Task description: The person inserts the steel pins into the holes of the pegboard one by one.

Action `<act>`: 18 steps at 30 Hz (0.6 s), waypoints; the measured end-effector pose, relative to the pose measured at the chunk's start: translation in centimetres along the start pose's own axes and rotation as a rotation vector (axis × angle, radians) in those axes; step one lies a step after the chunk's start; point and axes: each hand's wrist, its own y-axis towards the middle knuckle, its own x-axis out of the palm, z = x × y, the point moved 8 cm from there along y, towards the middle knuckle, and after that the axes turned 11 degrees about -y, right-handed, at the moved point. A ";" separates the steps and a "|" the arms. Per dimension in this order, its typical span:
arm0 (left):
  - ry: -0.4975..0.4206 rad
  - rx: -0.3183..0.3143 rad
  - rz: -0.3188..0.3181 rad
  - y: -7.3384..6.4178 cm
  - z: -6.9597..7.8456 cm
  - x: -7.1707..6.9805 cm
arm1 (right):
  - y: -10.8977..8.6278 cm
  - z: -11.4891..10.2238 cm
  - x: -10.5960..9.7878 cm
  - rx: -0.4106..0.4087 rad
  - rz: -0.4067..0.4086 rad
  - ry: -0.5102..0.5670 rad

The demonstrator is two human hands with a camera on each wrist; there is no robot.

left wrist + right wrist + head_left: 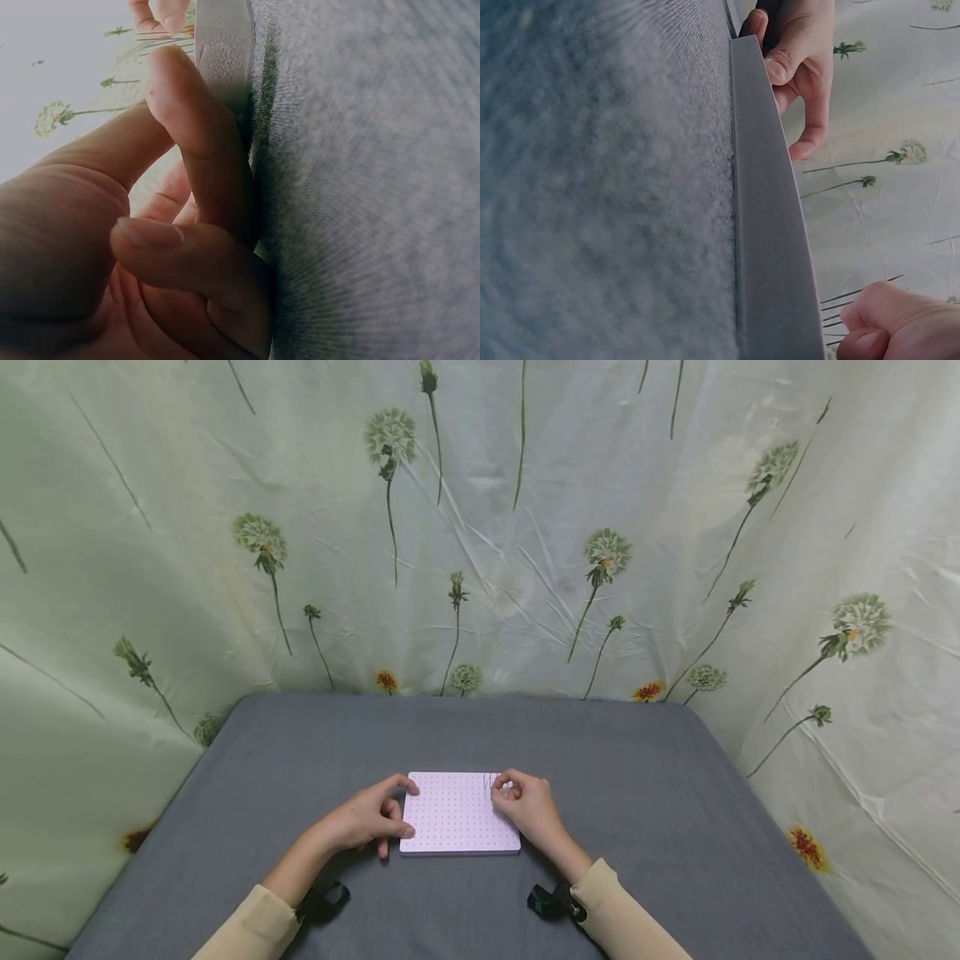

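Observation:
A pale pink, thick flat board [453, 822] with a grid of small dots lies on the grey cloth. Its left side is held by my left hand [367, 817], thumb and index fingertip on the top near the two left corners. In the left wrist view, other fingers of that hand curl beside the board's edge. Several thin dark needles [485, 783] stand upright in the far right part of the board. Among them my right hand [531, 808] pinches with thumb and index finger at a needle, mostly hidden by the fingertips. More needles [838, 298] show beside these fingers in the right wrist view.
Grey cloth [337, 735] covers the table all around the board. A hanging curtain with dandelion prints [495, 527] closes off the back and both sides. Dark wrist-worn devices [551, 902] sit under the forearms, near the cream sleeves [630, 914].

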 end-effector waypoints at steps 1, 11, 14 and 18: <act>-0.004 0.000 -0.002 0.0 0.0 0.0 | 0.0 0.0 0.0 0.001 -0.002 0.000; 0.018 0.007 0.007 -0.1 0.1 0.0 | 0.0 1.0 -2.7 0.098 -0.012 0.101; 0.019 0.010 0.005 0.0 0.1 0.0 | -0.1 2.3 -4.1 0.189 -0.023 0.176; 0.015 0.013 0.000 -0.1 0.0 0.0 | -0.3 4.1 -5.2 0.305 -0.053 0.251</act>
